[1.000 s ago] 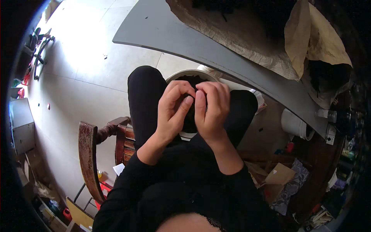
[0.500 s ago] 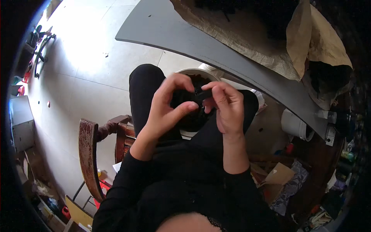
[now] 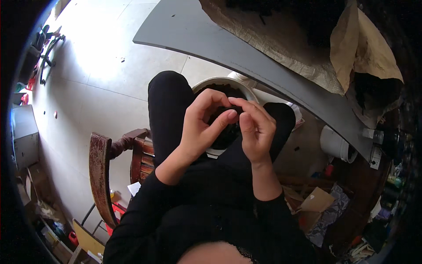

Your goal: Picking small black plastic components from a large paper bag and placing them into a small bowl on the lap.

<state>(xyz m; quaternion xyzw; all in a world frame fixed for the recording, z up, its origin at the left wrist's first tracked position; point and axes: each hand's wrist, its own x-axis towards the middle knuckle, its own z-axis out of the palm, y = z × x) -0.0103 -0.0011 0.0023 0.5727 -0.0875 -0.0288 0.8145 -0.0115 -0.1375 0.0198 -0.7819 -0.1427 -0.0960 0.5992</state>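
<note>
Both hands meet over a round white bucket (image 3: 252, 93) between my knees, which holds a mass of dark pieces. My left hand (image 3: 203, 124) is curled, its thumb and fingertips closed on a small black piece (image 3: 235, 108). From the other side my right hand (image 3: 258, 132) pinches the same black piece, its fingertips touching those of the left. Most of the piece is hidden by the fingers, and its exact kind cannot be made out.
A grey tabletop (image 3: 184, 33) crosses the upper right, bearing a large torn sack (image 3: 281, 48) with black contents. Left of me stands a worn wooden chair (image 3: 100, 176). A white pail (image 3: 335, 143) lies under the table, near cardboard scraps (image 3: 317, 200).
My hands have drawn closer together, and the black piece is now more covered by the fingers. The left hand has shifted slightly right, exposing more of the bucket's far rim.
</note>
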